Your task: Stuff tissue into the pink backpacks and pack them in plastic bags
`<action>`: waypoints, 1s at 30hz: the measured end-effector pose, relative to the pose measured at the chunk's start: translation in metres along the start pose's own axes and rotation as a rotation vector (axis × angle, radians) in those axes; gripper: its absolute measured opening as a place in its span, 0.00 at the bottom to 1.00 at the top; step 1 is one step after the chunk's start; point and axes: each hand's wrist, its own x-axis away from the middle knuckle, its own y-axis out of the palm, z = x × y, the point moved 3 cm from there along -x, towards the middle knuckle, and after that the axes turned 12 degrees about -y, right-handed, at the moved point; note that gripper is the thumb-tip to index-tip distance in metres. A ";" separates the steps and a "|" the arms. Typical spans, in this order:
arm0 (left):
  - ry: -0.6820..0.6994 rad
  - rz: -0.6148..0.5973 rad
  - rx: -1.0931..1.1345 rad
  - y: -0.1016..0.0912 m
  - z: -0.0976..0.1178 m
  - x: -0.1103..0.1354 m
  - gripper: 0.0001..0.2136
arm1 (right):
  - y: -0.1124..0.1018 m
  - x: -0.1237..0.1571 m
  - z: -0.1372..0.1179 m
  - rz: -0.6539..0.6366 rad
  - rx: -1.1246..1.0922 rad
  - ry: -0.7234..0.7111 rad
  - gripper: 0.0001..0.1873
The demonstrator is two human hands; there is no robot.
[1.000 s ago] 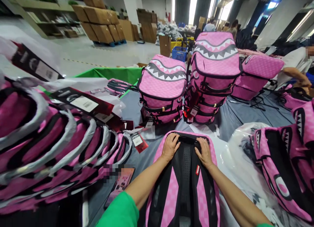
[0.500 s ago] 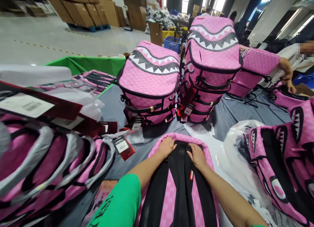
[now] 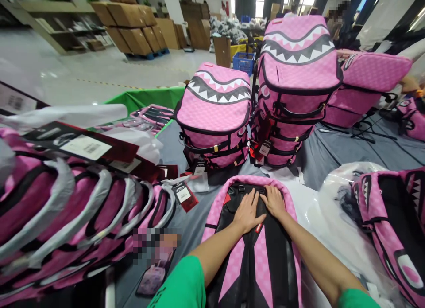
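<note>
A pink backpack [image 3: 232,259] with black straps lies back side up in front of me on the grey table [image 3: 332,153]. My left hand [image 3: 246,211] lies flat on the black panel near its top, fingers stretched out. My right hand [image 3: 274,201] rests flat just beside it, fingers spread and touching the left hand's fingertips. Neither hand holds anything.
Two stacks of pink shark-mouth backpacks [image 3: 215,117] [image 3: 295,91] stand behind. A row of backpacks with wrapped straps [image 3: 66,210] and hang tags [image 3: 184,195] fills the left. A backpack in clear plastic [image 3: 388,215] lies right. Cardboard boxes [image 3: 133,29] stand on the floor beyond.
Both hands have slid from the backpack's top corners toward the middle of its black panel and now lie flat side by side. The camera view has shifted slightly.
</note>
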 end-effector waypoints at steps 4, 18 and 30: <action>-0.011 0.069 0.018 0.009 -0.005 -0.004 0.37 | -0.017 -0.021 -0.027 -0.030 0.011 -0.224 0.20; -0.002 0.126 0.066 -0.006 0.004 -0.006 0.36 | -0.037 -0.119 -0.064 -0.465 0.229 -0.632 0.25; 0.012 0.128 -0.106 0.000 -0.001 -0.011 0.38 | -0.019 -0.106 -0.072 -0.344 0.321 -0.491 0.20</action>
